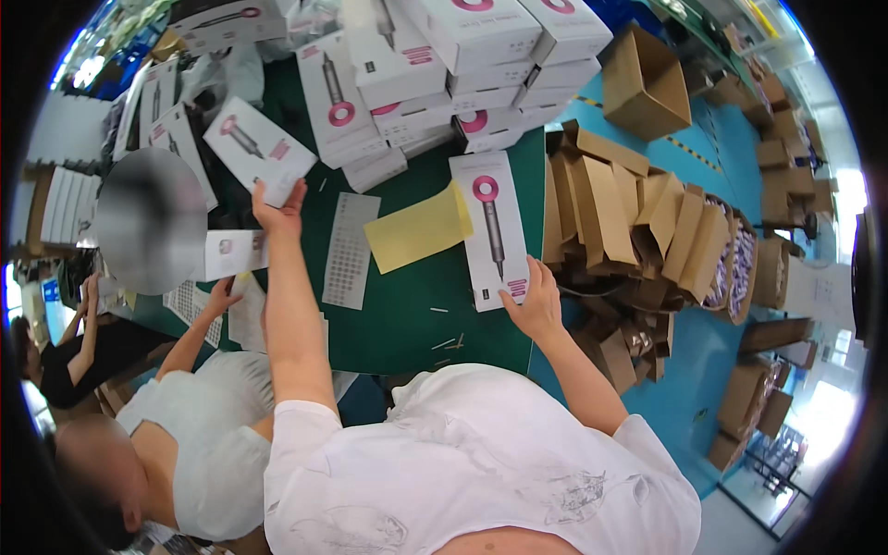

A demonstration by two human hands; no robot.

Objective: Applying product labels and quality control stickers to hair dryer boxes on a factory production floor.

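My left hand reaches out to the far left and grips the near end of a white hair dryer box, which is tilted and has a pink and grey dryer printed on it. In front of me, another white hair dryer box lies face up near the table's right edge. My right hand holds its lower right corner, thumb on the front and fingers along the side. A yellow sheet overlaps this box's left edge. Left of the sheet lies a pale sheet of round stickers.
White boxes are stacked at the back of the green table. Small strips lie near its front edge. A co-worker sits at my left, a hand near papers. Open brown cartons stand right of the table.
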